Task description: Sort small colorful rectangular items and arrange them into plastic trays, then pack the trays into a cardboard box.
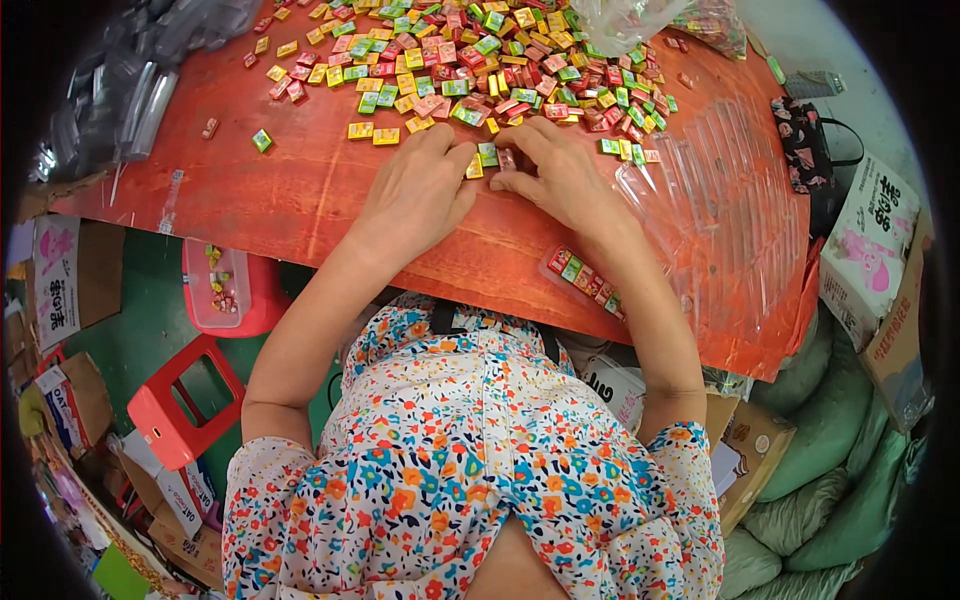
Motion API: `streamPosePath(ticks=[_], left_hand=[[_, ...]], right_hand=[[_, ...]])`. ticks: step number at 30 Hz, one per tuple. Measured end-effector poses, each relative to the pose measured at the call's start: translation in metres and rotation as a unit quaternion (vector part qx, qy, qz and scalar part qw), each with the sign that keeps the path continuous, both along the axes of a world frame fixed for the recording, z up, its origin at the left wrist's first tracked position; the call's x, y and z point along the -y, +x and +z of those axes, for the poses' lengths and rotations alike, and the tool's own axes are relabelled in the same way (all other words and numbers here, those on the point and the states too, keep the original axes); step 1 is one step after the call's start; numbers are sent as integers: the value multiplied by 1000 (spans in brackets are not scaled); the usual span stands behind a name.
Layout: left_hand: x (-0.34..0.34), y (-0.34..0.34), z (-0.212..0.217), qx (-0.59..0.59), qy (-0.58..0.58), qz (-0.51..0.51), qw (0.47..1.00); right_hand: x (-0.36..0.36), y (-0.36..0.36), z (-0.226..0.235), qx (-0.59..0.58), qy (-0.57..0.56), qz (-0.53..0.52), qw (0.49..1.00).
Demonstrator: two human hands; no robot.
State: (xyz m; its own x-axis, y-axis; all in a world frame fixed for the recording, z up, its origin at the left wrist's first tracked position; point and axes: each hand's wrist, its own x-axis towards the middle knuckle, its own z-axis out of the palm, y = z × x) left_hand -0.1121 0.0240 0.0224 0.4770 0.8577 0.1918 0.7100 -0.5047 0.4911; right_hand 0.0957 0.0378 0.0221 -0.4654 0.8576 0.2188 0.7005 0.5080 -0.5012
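Over the near part of the red table [330, 215], my hands are close together around a few small boxes. My left hand [425, 190] is curled, its thumb against a small yellow box [474, 168]; its other fingertips are partly hidden. Between the hands is a small green box [488, 154]. My right hand [560, 178] pinches a small pinkish box [506, 159] between thumb and fingers. Just beyond them spreads a large heap of small boxes [470, 85] in red, yellow, green and pink. Below my right wrist, a clear tray [548, 268] holds a row of such boxes.
Clear molded plastic trays [720, 190] overlap on the right side. A pile of clear plastic pieces [110, 110] is at the far left. A clear bag [625, 22] lies behind the heap. Below the left edge are a red stool [165, 400] and a plastic tub [215, 318].
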Motion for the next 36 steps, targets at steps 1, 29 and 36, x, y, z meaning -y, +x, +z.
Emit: streamPosePath(ticks=[1,29,36], left_hand=[[2,-1,0,41,38,-1,998],[9,-30,-4,95,30,60,993],[5,-6,-7,2,114,36,993]], right_hand=[[-2,1,2,-12,-20,2,1000],[2,25,8,-60,-78,-59,993],[-2,23,4,-35,-33,-39,998]])
